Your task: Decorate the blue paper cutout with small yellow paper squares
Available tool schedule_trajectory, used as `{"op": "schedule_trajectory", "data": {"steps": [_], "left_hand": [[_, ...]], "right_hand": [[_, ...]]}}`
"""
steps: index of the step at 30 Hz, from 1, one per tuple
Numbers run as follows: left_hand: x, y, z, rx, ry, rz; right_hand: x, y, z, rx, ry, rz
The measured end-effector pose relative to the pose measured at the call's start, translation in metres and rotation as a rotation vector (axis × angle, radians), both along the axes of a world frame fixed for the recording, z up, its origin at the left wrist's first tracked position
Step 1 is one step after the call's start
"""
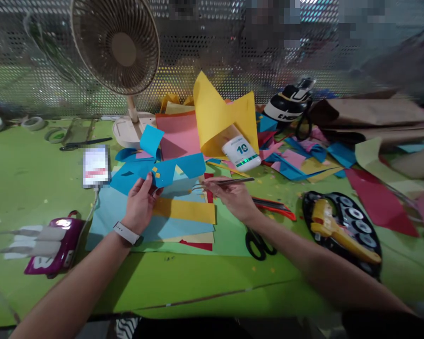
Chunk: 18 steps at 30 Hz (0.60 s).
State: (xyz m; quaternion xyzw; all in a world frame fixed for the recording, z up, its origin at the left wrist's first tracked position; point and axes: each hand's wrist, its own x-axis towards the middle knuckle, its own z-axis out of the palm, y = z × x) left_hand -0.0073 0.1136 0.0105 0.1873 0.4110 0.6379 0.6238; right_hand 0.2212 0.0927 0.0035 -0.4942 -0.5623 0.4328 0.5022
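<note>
Two hands show in my head view. The left hand (140,202) pinches the lower edge of a blue paper cut-out (169,170) dotted with small yellow paper squares (156,172), held above the stack of coloured sheets (183,212). The right hand (235,197) is closed on thin metal tweezers (222,182), whose tips point at the blue piece. I judge this a bit-placing step, and the next move wants a steady tip.

One fan (116,47) at eleven o'clock, one glue bottle (242,153) at twelve, one glue gun (334,228) at three, one pair of scissors (248,241) at six, one tweezers (229,181), one blue cutout (183,165).
</note>
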Motion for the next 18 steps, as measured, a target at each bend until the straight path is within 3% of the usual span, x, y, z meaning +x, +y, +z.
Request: {"op": "schedule_trajectory", "data": {"steps": [6, 13, 18], "left_hand": [[-0.002, 0.001, -0.003, -0.003, 0.005, -0.004], [-0.002, 0.002, -0.003, -0.009, -0.001, 0.002], [-0.002, 0.002, -0.002, 0.005, -0.017, -0.001]], "right_hand": [[-0.002, 0.014, 0.008, -0.038, -0.014, 0.052], [-0.001, 0.021, -0.002, -0.03, -0.09, 0.088], [0.011, 0.012, 0.014, 0.054, -0.269, 0.093]]}}
